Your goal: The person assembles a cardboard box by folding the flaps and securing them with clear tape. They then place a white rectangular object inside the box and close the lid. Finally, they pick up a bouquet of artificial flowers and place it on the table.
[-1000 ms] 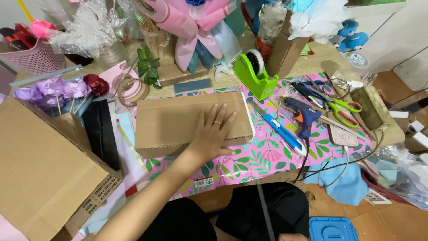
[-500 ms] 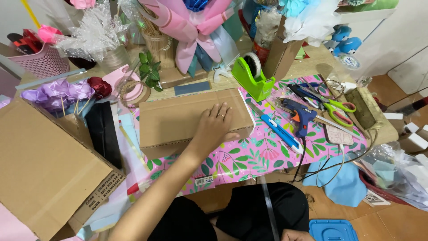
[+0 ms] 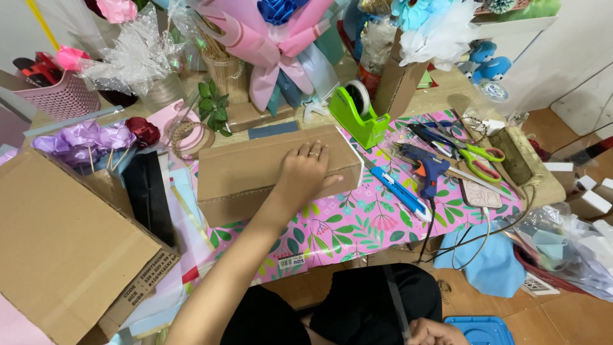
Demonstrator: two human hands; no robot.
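Left hand [image 3: 305, 174] presses brown cardboard box [image 3: 255, 172] (long, closed).

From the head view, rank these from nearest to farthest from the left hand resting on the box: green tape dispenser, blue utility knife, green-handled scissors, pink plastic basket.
Measured from the left hand on the closed brown cardboard box:
1. Green tape dispenser, just up and right.
2. Blue utility knife, to the right on the floral paper; close to the dispenser's distance, hard to separate.
3. Green-handled scissors, farther right.
4. Pink plastic basket, far left.

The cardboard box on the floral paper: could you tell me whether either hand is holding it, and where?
The left hand lies flat on the cardboard box top, near its right end, pressing rather than gripping.
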